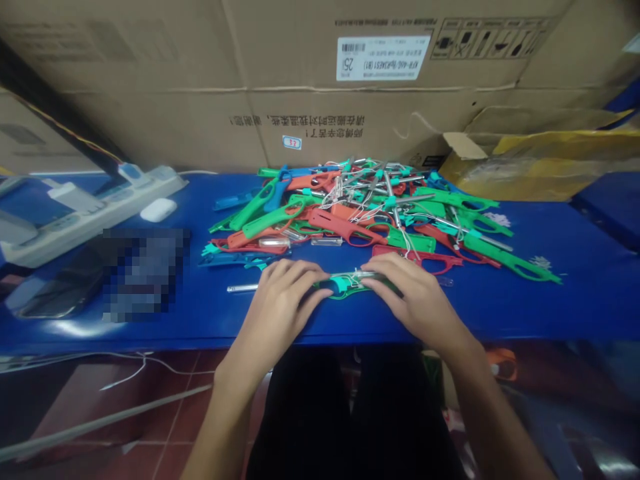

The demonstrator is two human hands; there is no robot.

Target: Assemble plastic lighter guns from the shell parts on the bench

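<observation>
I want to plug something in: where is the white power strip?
In the head view the power strip lies far left on the blue table, beside a small white case, left of the plastic parts pile.

Materials and finish, as seen.
Lower centre: smooth green plastic handle piece (345,287). Centre: pile of red, green and blue plastic handles (350,227), bright metal rods (394,203) among them. Glossy blue tabletop (550,300); matt brown cardboard boxes (200,80), top.
</observation>
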